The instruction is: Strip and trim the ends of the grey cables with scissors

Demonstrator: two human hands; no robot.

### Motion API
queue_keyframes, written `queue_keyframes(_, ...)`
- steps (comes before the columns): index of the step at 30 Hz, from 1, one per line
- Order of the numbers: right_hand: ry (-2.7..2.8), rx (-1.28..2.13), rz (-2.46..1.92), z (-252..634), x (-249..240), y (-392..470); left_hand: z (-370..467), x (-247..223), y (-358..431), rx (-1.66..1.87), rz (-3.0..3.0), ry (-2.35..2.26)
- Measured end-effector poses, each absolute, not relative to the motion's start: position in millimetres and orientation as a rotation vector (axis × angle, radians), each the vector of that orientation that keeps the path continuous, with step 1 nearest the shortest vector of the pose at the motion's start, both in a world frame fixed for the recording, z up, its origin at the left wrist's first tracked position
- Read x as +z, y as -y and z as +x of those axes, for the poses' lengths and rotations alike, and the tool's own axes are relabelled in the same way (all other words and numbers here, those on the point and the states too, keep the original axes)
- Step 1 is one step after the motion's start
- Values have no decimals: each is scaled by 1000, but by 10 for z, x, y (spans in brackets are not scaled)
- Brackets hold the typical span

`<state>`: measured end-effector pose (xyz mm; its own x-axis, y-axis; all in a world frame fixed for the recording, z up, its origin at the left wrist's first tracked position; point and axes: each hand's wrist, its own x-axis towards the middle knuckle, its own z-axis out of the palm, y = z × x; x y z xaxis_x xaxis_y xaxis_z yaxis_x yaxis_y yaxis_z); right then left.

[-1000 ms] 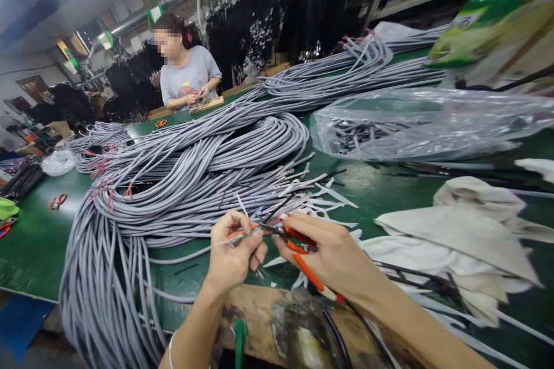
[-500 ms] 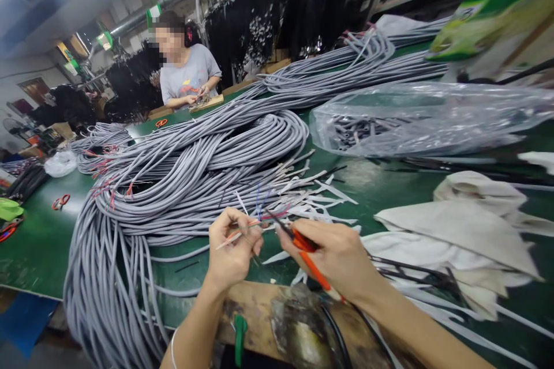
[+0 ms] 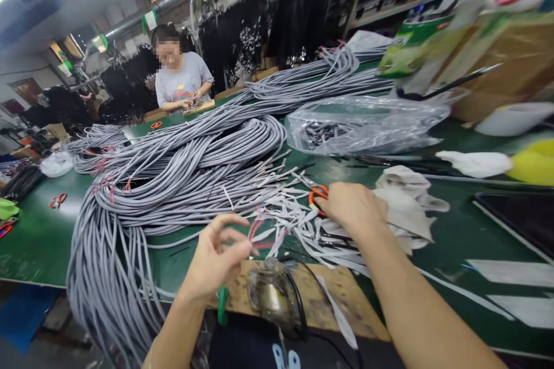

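Left hand point(image 3: 219, 259) with fingers loosely curled beside thin red wires point(image 3: 257, 223) near centre, any pinch unclear, right hand point(image 3: 358, 210) at orange-handled scissors point(image 3: 315, 191) farther right, grip hidden, grey cables point(image 3: 173, 204) heaped left on green table point(image 3: 34, 253)
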<state>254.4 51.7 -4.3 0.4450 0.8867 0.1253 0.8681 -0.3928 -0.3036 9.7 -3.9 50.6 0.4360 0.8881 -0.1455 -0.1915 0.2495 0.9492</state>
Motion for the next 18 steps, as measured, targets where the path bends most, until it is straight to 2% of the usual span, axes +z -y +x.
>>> queue_keyframes(5,1818,54,-2008,2274,-177,-591,-332,343,836,563,956,-905)
queue_keyframes(9,2032,188,-1788,2106,-365,-649,-604,-295,1196,402,989,-1113)
queue_keyframes(13,2089,264,-1677,2076,-513,-675,-819,-781,1328,232,1154,-1543)
queue_keyframes(15,2072,268,-1648,2076,-562,-681,-876,-750,1335,228,1246,-1547)
queue_keyframes(18,1991,238,-1623,2082,-604,-683,-857,-428,1199,244,1398,-1364)
